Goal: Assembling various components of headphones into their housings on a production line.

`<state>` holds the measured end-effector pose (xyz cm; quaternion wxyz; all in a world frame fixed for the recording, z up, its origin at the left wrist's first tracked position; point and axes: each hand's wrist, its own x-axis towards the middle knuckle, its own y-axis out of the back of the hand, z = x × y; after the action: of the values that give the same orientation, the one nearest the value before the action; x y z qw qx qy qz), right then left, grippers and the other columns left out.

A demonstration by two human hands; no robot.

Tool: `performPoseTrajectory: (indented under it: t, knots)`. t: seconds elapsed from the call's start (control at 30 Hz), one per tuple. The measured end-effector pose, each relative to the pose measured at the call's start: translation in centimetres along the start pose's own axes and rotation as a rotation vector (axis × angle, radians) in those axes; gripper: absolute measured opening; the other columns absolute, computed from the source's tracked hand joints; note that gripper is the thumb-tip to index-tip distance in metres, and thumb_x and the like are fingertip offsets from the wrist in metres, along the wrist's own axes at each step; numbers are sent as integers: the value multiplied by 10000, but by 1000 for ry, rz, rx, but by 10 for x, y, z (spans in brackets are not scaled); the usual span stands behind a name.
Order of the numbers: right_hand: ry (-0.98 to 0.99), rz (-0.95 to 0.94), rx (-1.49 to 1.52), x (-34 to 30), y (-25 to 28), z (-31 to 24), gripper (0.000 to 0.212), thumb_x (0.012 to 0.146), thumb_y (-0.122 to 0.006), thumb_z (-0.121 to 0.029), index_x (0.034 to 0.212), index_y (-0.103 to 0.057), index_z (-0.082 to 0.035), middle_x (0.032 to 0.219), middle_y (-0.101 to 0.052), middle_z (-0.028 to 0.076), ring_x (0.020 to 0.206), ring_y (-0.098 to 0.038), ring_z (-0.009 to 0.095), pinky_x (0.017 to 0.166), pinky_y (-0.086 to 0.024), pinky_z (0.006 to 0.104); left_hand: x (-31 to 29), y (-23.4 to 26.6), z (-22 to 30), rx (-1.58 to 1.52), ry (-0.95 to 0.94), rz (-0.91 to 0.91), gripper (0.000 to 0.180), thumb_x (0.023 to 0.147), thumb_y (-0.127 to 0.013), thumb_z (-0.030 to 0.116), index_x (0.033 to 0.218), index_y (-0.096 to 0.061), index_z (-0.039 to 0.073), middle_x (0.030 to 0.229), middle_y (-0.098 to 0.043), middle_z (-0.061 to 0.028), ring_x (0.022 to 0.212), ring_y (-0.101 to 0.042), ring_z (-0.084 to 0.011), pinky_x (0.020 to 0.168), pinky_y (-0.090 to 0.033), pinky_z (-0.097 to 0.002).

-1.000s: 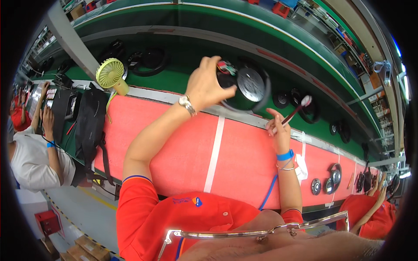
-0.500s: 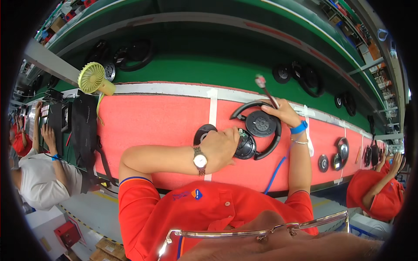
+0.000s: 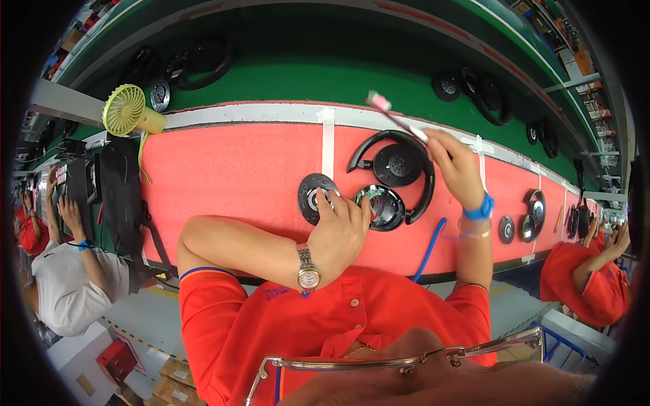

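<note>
A pair of black over-ear headphones [image 3: 428, 193] lies on the pink mat, its headband curving on the right. One ear cup [image 3: 397, 164] rests with its round face up; the nearer ear cup [image 3: 383, 208] is uncovered, showing a green circuit board at its left edge. My left hand [image 3: 336, 230] spreads its fingers between that cup and a loose black round cover [image 3: 315, 184], fingertips at both. Beyond the headband, my right hand [image 3: 455, 162] pinches a small toothbrush-like brush [image 3: 399, 122], its pink-and-white head raised to the upper left.
A yellow-green handheld fan [image 3: 126, 111] stands at the far left, near a black bag [image 3: 120, 203]. More headphones [image 3: 489, 95] lie on the green belt [image 3: 305, 88] behind. A blue cord [image 3: 430, 249] runs near my right wrist. Co-workers sit at either side.
My right hand has come away from the headband, lifting the brush. My left hand has drawn back and spread its fingers, exposing more of the loose cover and the nearer cup.
</note>
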<state>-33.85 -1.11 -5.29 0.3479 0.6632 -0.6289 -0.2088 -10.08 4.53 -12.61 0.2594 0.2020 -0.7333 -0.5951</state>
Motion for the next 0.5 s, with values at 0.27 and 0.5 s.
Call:
performPoseTrajectory:
  t: [0.27, 0.5]
  knots:
    - [-46, -79, -135, -87, -13, -32, 319, 833, -562, 37, 1141, -611, -30, 758, -518, 130, 661, -517, 238, 625, -428, 286, 1, 5, -12, 70, -51, -31, 449, 864, -448, 183, 1255, -504, -31, 1086, -592, -259, 1035, -564, -429, 851, -455, -574]
    - [-22, 42, -258, -118, -44, -17, 336, 826, -566, 54, 1141, -634, -38, 700, -488, 118, 587, -496, 225, 548, -423, 302, 2, 11, -17, 4, -85, -45, 448, 864, -458, 196, 1244, -508, -37, 1107, -580, -274, 1046, -550, -456, 848, -452, -581]
